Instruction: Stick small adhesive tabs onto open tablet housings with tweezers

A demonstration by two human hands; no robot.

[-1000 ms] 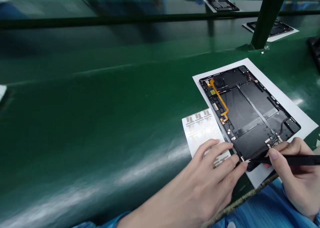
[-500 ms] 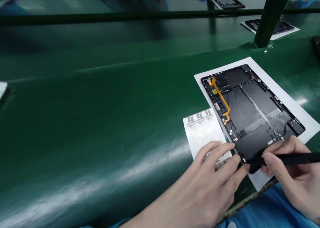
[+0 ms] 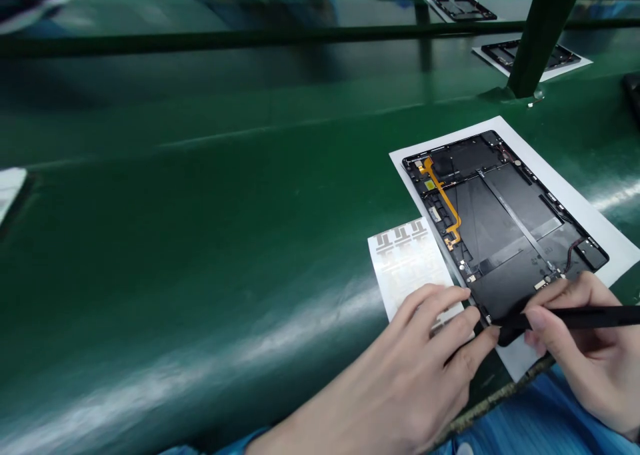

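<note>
While the left hand [image 3: 400, 382] lies flat, the right hand [image 3: 585, 348] pinches a black stylus [image 3: 575, 318].

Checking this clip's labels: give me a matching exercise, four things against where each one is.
1 orange ribbon cable
2 thin black rod-shaped tool
3 white label sheet with silver marks
4 plain white paper sheet

A partly under the left hand
B inside the open black tablet
C beneath the tablet
D gripped by the right hand

Pairs: 1-B, 2-D, 3-A, 4-C
</note>
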